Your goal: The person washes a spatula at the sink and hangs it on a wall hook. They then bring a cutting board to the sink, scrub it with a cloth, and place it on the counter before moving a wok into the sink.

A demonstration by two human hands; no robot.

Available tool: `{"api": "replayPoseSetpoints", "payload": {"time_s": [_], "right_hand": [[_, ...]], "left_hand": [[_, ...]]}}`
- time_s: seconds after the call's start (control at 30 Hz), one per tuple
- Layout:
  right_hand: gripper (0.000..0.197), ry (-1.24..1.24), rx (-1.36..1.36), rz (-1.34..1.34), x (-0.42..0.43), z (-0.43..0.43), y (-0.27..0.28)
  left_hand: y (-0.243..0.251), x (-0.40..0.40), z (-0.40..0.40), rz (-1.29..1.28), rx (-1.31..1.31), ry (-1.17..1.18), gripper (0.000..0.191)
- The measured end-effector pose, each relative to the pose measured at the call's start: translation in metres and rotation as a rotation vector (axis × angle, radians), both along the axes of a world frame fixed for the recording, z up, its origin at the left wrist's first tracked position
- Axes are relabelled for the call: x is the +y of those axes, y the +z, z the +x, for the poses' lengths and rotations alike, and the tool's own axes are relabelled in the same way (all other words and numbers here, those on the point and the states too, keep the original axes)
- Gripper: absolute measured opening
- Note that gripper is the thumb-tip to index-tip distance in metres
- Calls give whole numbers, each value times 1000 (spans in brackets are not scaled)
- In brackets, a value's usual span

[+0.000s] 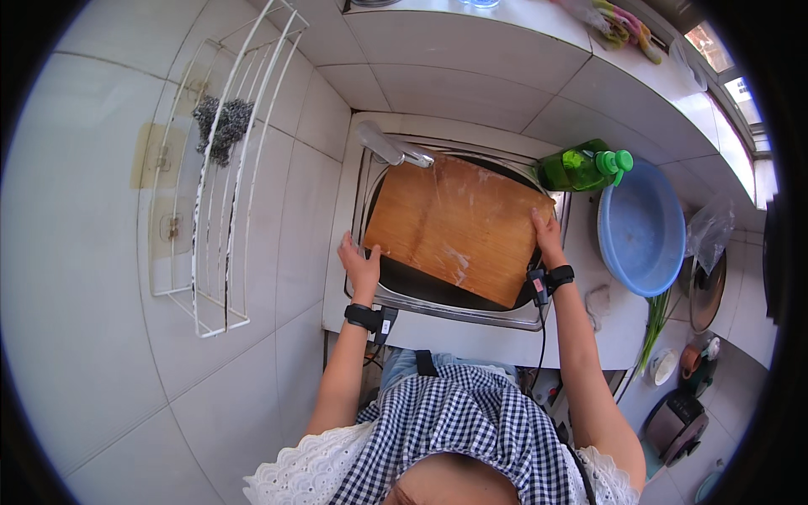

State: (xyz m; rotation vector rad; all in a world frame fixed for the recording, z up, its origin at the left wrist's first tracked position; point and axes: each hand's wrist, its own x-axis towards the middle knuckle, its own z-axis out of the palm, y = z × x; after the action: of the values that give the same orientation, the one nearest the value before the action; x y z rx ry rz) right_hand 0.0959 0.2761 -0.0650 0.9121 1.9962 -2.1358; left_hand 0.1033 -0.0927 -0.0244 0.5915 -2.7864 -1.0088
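Observation:
A rectangular wooden cutting board (454,224) lies slantwise over the stainless steel sink (442,314), with whitish streaks on its face. My right hand (548,237) grips its right edge, thumb on top and the other fingers partly hidden. At the near left corner, my left hand (361,265) has the board between its thumb and spread fingers. The chrome faucet (398,150) reaches over the board's far left part. The dark sink basin (416,281) shows along the near edge; the board hides most of it.
Right of the sink stand a green pump bottle (574,167) and a blue plastic basin (641,227). Nearby lie a greyish cloth (597,306) and green stalks (653,328). A white wire rack (221,252) with a steel wool scourer (224,126) is mounted on the left wall.

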Motion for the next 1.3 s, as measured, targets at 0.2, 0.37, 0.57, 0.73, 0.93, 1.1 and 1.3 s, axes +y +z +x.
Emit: {"api": "replayPoseSetpoints", "payload": {"time_s": [0.2, 0.37, 0.57, 0.73, 0.93, 1.1, 1.3], "right_hand": [[32, 11, 1, -3, -3, 2, -6], [32, 25, -32, 61, -6, 14, -16], [31, -37, -85, -38, -7, 23, -19], [32, -12, -109, -26, -5, 17, -18], [32, -42, -118, -101, -12, 13, -14], [32, -54, -142, -74, -12, 16, -14], [32, -49, -115, -82, -9, 17, -18]], "left_hand": [[68, 39, -102, 1349, -197, -27, 51], [71, 50, -142, 1772, -73, 74, 48], [43, 47, -128, 1977, 229, -179, 34], [-20, 71, -112, 1624, -168, 234, 21], [-29, 107, -141, 1604, -261, -12, 18], [-22, 117, -143, 1383, -285, -106, 22], [-20, 110, -135, 404, 125, -409, 18]]}}
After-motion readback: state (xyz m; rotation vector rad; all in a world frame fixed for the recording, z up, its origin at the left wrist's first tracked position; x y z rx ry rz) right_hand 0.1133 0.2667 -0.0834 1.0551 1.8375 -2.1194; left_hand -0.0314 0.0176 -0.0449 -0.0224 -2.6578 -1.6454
